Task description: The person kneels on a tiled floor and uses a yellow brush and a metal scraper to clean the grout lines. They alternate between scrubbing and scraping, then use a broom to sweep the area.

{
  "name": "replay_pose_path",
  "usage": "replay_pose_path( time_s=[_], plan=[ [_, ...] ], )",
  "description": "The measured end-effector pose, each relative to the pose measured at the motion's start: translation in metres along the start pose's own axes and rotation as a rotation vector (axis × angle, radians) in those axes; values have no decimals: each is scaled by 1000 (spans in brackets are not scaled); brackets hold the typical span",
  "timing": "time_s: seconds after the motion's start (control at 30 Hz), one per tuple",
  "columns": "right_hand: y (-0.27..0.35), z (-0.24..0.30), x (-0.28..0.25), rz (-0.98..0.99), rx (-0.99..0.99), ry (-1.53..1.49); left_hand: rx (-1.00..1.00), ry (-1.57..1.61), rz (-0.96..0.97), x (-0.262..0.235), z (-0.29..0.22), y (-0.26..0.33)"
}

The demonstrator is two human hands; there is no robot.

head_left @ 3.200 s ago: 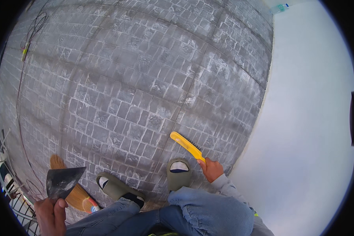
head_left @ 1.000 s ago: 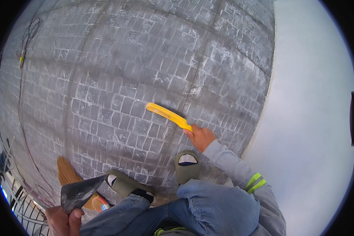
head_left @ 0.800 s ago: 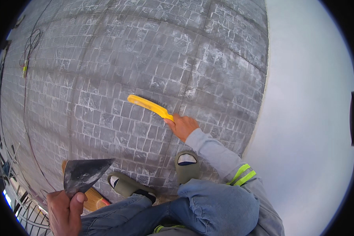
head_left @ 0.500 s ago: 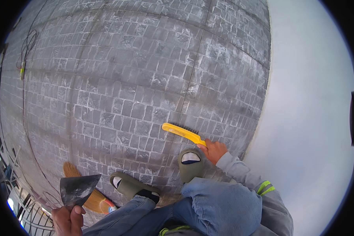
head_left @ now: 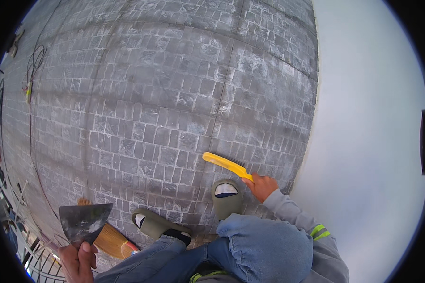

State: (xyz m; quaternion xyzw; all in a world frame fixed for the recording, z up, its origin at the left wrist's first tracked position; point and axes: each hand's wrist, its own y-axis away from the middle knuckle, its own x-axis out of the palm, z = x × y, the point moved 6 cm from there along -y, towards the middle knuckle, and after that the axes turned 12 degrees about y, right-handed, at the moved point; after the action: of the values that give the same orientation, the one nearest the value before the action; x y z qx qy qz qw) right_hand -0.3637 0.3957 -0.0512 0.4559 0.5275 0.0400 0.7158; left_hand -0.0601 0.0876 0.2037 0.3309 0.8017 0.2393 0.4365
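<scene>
My right hand grips the handle of a yellow wire brush. The brush's dark bristles point away from me, over the grey stone-patterned floor tiles; whether they touch the tiles I cannot tell. At the lower left, my left hand is closed round a scraper with a wide dark blade marked by pale smears. The scraper's blade is raised and partly covers a straw broom lying on the floor. The scraper's handle is mostly hidden in my fingers.
My feet in olive slides stand just below the brush. A smooth white wall borders the tiles on the right. A thin cable runs along the left, with metal railings at the lower left.
The wire brush and my right hand have shifted slightly right and toward me. My left hand has moved the scraper a little to the left and up.
</scene>
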Motion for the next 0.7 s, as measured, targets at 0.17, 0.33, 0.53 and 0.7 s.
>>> replay_pose_path(
  time_s=[0.17,0.33,0.53,0.7],
  plan=[
    [-47,40,6,-20,-154,16,-189,-16,-7,-5,18,22],
    [-131,152,-34,-173,-307,-81,70,-116,67,4,-16,19],
    [-60,29,-17,-178,-165,53,-35,-71,-13,-9,6,3],
    [-39,12,-3,-94,-157,87,-102,-32,-47,-10,18,11]
  ],
)
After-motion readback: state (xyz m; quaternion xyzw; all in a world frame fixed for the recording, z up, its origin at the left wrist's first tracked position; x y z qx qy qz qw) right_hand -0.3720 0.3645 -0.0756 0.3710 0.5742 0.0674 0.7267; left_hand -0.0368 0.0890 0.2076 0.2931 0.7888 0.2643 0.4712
